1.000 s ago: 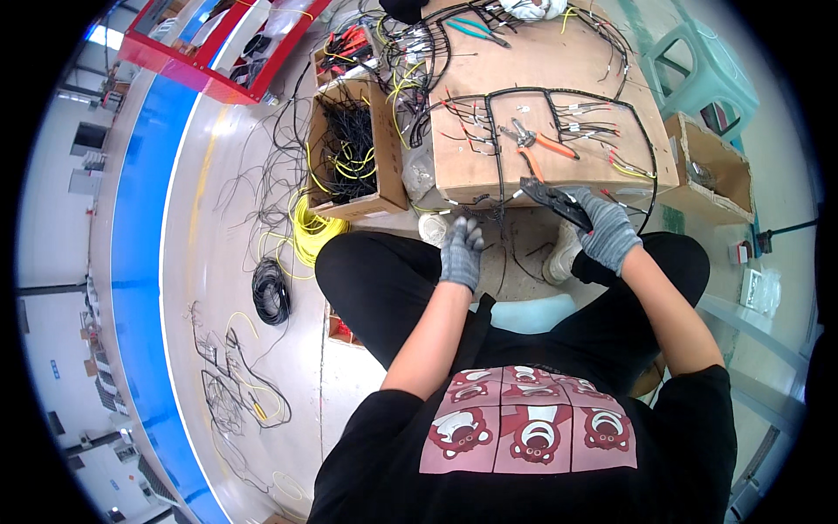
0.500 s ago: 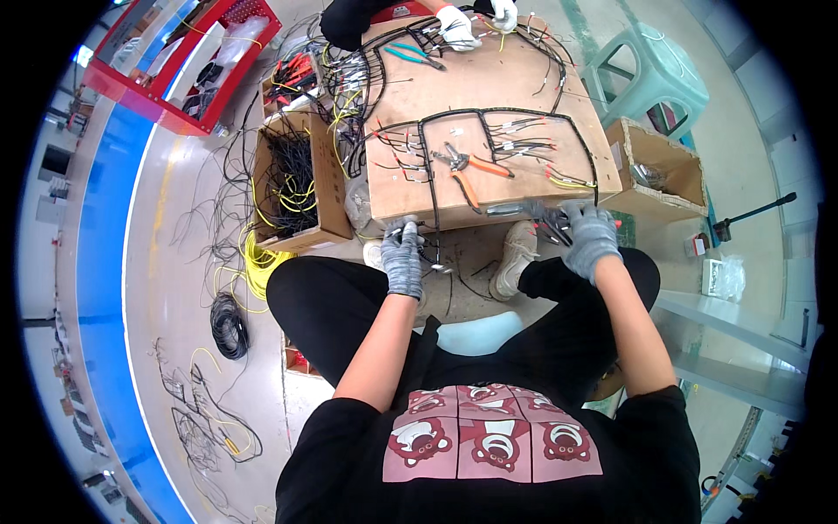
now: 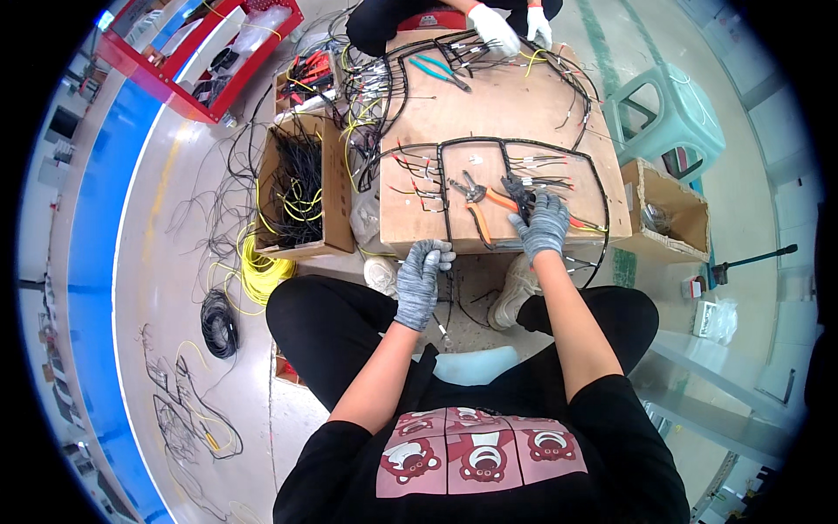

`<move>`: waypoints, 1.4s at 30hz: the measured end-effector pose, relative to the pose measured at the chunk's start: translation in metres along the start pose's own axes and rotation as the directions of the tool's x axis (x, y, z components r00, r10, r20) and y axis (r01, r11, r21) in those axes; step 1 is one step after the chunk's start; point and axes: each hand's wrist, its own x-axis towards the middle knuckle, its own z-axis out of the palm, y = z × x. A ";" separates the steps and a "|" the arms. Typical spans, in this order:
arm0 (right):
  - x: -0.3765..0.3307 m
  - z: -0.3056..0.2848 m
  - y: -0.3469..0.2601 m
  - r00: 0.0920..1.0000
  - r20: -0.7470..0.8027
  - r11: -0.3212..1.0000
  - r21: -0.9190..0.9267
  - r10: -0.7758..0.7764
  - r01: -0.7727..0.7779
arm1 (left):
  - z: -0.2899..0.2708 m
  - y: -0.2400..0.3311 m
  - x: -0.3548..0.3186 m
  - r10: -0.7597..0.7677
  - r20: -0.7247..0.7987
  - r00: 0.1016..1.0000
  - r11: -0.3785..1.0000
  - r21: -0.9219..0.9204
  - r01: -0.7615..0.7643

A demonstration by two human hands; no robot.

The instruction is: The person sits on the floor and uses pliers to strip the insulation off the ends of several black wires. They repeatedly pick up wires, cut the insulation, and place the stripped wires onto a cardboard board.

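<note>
Your right hand (image 3: 543, 227), the nearer one, is at a black hand tool (image 3: 521, 194) pointing away from you on the wooden board (image 3: 515, 109), while your left hand (image 3: 418, 286) curls beside black cable (image 3: 446, 205), both grips unclear.

In mid-frame the left hand (image 3: 419, 286) is at the harness (image 3: 444, 188) by the board's (image 3: 489, 105) lower edge, the right hand (image 3: 544, 227), right of centre, touches a black tool (image 3: 520, 194) beside orange-handled pliers (image 3: 472, 190), and a co-worker's white-gloved hands (image 3: 495, 31) are at the top.
</note>
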 end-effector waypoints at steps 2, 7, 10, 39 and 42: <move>0.002 -0.001 0.001 1.000 -0.025 1.000 0.013 -0.018 0.019 | -0.001 0.005 0.004 -0.087 -0.032 0.996 0.994 0.061 0.089; 0.033 -0.020 -0.019 0.965 -0.129 0.938 0.234 -0.230 0.255 | -0.001 0.004 0.014 -0.018 -0.144 0.989 0.978 0.201 0.047; 0.076 -0.002 -0.043 0.918 -0.046 0.879 0.271 -0.394 0.392 | 0.003 0.010 0.018 -0.118 -0.147 0.982 0.990 0.063 0.129; 0.073 -0.040 -0.087 0.791 0.416 0.493 0.853 -0.448 -0.170 | -0.002 0.025 0.023 -0.096 -0.106 0.990 0.993 0.051 0.102; 0.036 -0.068 -0.083 0.682 0.503 0.455 0.848 -0.531 -0.271 | 0.004 0.027 0.023 -0.089 -0.056 0.994 0.995 0.038 0.091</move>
